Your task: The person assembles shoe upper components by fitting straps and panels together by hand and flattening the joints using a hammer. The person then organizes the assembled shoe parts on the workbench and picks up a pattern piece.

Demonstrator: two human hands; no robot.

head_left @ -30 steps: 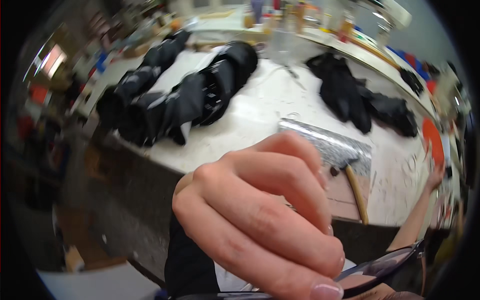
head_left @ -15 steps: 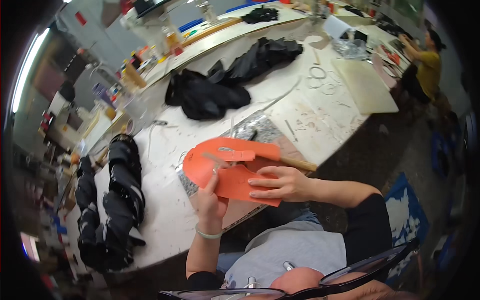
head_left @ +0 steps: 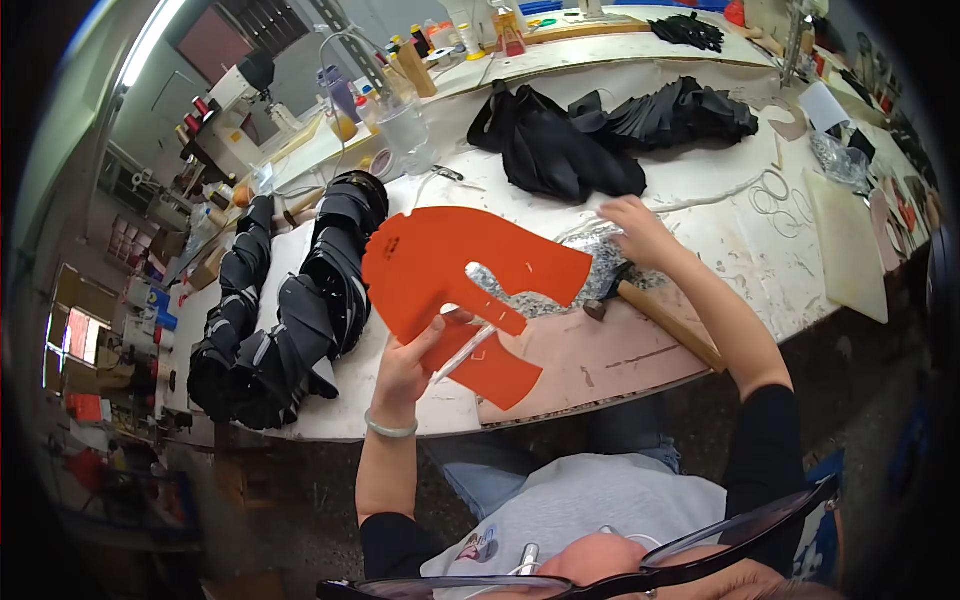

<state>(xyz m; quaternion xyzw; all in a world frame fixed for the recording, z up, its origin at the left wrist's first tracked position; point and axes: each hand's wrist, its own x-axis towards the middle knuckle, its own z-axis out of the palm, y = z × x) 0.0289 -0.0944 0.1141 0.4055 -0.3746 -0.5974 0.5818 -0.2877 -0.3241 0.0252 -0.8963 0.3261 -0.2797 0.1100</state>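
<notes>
My left hand [head_left: 402,368], with a pale bracelet at its wrist, is closed on a flat orange shoe-upper piece [head_left: 425,255]. The piece is curved, with a notched edge, a slot and two broad ends; it is held up above the table. A slim silvery-white stick, like a pen [head_left: 463,354], lies across its lower part by the same hand. My right hand [head_left: 640,235] is apart from the piece, fingers stretched out, just below the black material [head_left: 565,150]. Nothing shows in it. Beneath its forearm lies a wooden-handled hammer [head_left: 672,326], its head near a grey speckled slab [head_left: 610,262].
Bundles of black strips [head_left: 325,285] lie on the left of the white table. A clear jug [head_left: 405,130] and thread spools [head_left: 420,42] stand behind. Scissors [head_left: 772,188] and a pale cutting board [head_left: 843,245] lie at the right. A pinkish board [head_left: 600,360] lines the front edge.
My right hand has let go of the orange piece and moved up and away toward the black material. The piece is now raised and turned in my left hand. The view has shifted left.
</notes>
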